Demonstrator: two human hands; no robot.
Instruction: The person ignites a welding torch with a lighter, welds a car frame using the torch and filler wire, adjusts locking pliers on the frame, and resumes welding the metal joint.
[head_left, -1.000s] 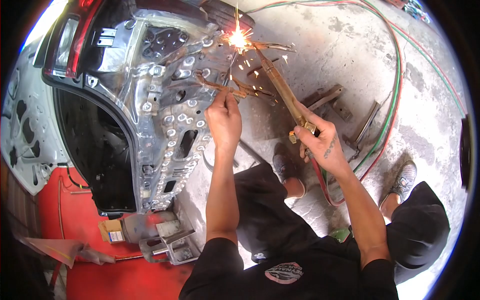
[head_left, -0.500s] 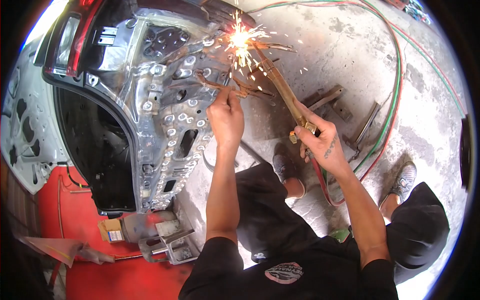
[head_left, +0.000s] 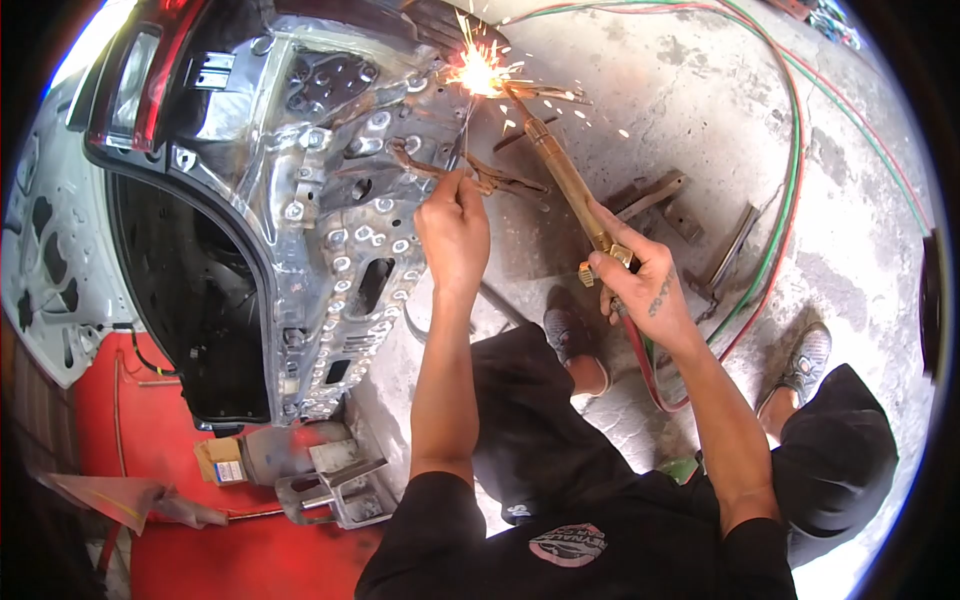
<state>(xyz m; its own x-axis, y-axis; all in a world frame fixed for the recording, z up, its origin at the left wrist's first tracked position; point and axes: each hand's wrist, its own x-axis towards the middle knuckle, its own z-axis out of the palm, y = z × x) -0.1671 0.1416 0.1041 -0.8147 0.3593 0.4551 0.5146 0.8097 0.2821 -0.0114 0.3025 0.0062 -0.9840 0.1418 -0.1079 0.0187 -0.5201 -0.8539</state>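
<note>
Sparks (head_left: 480, 75) fly at the edge of a stripped car body (head_left: 345, 222) where a torch (head_left: 566, 175) and a thin rod (head_left: 467, 133) converge.

The left hand (head_left: 453, 228) pinches the rod's lower end, seemingly well back to spare it the heat; the right hand (head_left: 643, 280) wraps the torch's handle, angling the nozzle into the glare at the car body's upper right edge. Rusty clamps (head_left: 515, 180) sit along that edge, probably to pin the metal, one just beside the left hand. Concrete floor (head_left: 860, 250) stretches right of the torch, giving that arm room to swing, though scrap metal (head_left: 655, 193) and looped hoses (head_left: 798, 150) border the way.
</note>
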